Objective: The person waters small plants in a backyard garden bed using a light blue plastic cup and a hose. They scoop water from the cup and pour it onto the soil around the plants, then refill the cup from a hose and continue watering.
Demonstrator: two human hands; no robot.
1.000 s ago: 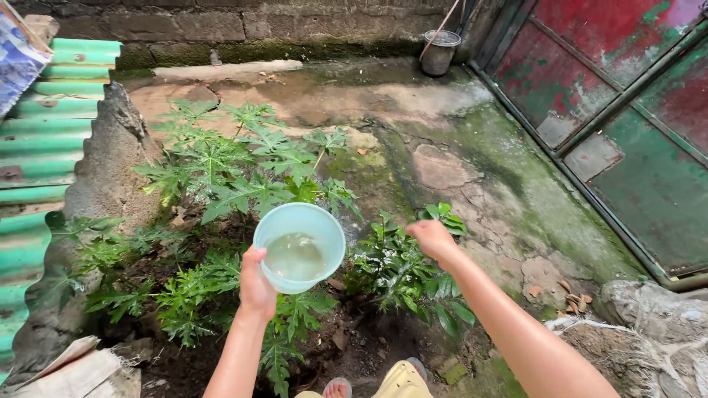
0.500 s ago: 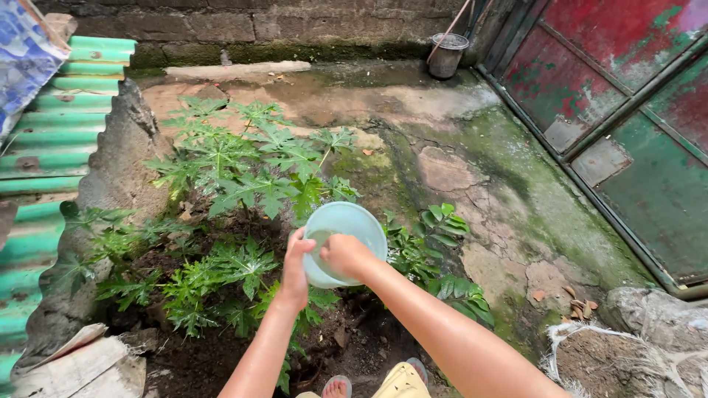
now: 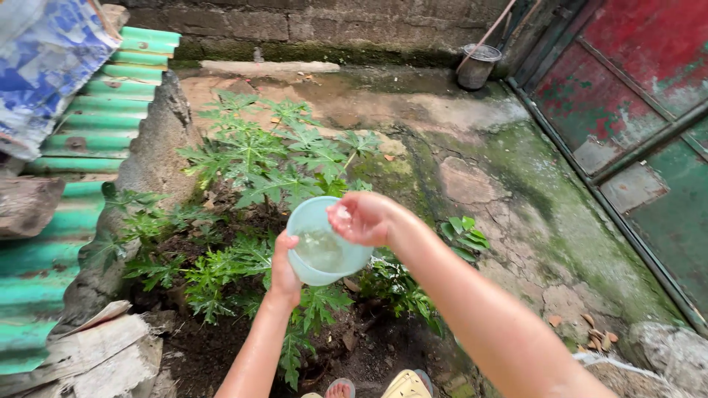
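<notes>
My left hand grips the near rim of a pale blue plastic bowl with water in it, held over a bed of young papaya plants. My right hand hovers over the bowl's right rim, cupped palm-up and wet, with a little water in it. A small dark-leaved shrub grows just below and right of the bowl, partly hidden by my right forearm.
Green corrugated sheeting and a rough concrete edge border the bed on the left. Mossy cracked concrete spreads to the right up to a red and green metal gate. A grey bucket stands by the back wall. My sandalled foot is below.
My right hand went from over the shrub into the bowl, then lifted out cupped with water. The bowl moved slightly left and my view shifted left.
</notes>
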